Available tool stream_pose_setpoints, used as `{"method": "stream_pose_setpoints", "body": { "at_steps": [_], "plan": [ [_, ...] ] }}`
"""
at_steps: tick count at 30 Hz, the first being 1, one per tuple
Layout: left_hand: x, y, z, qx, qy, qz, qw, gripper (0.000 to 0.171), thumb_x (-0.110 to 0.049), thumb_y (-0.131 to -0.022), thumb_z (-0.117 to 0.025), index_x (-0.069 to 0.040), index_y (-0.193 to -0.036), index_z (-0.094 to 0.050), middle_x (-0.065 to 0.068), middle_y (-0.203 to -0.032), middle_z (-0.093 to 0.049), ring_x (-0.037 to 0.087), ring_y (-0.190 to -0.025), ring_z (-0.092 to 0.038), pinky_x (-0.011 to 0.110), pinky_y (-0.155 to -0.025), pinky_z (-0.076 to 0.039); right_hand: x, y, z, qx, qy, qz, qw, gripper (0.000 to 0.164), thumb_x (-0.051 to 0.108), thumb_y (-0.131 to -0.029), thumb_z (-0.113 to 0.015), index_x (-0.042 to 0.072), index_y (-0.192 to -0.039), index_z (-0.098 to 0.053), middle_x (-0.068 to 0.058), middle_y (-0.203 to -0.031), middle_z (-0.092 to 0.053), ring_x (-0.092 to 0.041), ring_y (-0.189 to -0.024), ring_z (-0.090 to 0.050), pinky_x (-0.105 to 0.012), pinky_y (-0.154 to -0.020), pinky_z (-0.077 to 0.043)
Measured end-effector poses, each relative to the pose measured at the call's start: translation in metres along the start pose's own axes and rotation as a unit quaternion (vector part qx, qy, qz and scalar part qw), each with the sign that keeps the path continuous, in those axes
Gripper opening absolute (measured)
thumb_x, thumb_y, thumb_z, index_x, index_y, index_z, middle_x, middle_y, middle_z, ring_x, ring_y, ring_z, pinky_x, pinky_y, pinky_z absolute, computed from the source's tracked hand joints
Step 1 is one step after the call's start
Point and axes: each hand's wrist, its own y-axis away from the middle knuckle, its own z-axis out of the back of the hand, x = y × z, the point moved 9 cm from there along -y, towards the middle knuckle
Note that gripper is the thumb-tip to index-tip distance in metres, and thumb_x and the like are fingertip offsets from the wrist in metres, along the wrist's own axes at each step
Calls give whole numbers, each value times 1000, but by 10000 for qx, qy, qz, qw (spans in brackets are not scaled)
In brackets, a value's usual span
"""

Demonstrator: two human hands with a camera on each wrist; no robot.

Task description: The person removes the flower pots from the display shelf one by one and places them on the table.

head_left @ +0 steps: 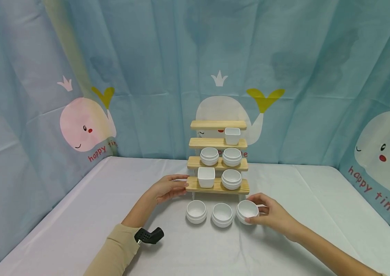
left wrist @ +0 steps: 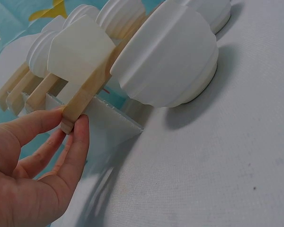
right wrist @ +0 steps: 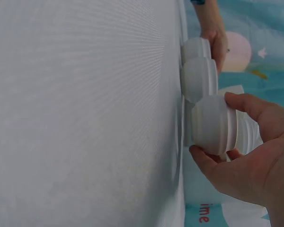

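Observation:
My left hand (head_left: pixel 168 188) pinches the left end of the lowest wooden shelf (left wrist: pixel 92 85) between thumb and fingers. At the stand's front right, my right hand (head_left: pixel 273 215) grips a round white bowl (head_left: pixel 246 214) by its sides, thumb and fingers apart around it; whether its base touches the table I cannot tell. Two similar bowls stand left of it, a middle bowl (head_left: pixel 222 216) and a left bowl (head_left: pixel 196 212). On the lowest shelf sit a square white bowl (head_left: pixel 206 178) and a round one (head_left: pixel 231 180).
Two round bowls, one left (head_left: pixel 209 156) and one right (head_left: pixel 231 157), stand on the second shelf. A square bowl (head_left: pixel 232 136) sits on the third shelf; the top shelf (head_left: pixel 218 124) is above. A white cloth (head_left: pixel 302 199) covers the table, with a whale-print curtain (head_left: pixel 157 115) behind.

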Motion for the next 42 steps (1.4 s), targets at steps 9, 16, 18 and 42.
{"method": "stream_pose_setpoints", "body": {
  "at_steps": [9, 16, 18, 42],
  "plan": [
    [-1, 0, 0, -23, -32, 0, 10000, 55, 0, -103, -64, 7, -154, -44, 10, -110, -67, 11, -85, -71, 23, -81, -63, 0, 2, -2, 194, 39, -49, 9998, 62, 5, -85, -86, -10, -135, -52, -19, -128, -61, -22, -104, -66, -23, -83, -56],
    [0, 0, 0, -55, -32, 69, 10000, 55, -1, -103, -64, 7, -154, -45, 10, -109, -67, 11, -85, -71, 23, -81, -63, -4, 4, -2, 232, 181, -199, 9994, 63, 7, -85, -86, -8, -136, -52, -16, -129, -61, -23, -107, -65, -22, -84, -56],
    [0, 0, 0, -56, -35, 71, 10000, 55, -1, -103, -64, 7, -154, -45, 11, -110, -66, 11, -85, -71, 22, -81, -63, -5, 4, -1, 237, 236, -231, 9992, 63, 8, -85, -86, -8, -137, -53, -15, -129, -61, -24, -107, -65, -22, -84, -55],
    [-1, 2, -1, -24, -10, 40, 10000, 55, 0, -103, -63, 8, -154, -44, 10, -109, -65, 11, -84, -70, 22, -79, -63, -4, 4, 1, 362, 429, -200, 9982, 65, 9, -85, -87, -9, -138, -53, -18, -133, -60, -25, -112, -64, -23, -87, -57]
  ]
}}
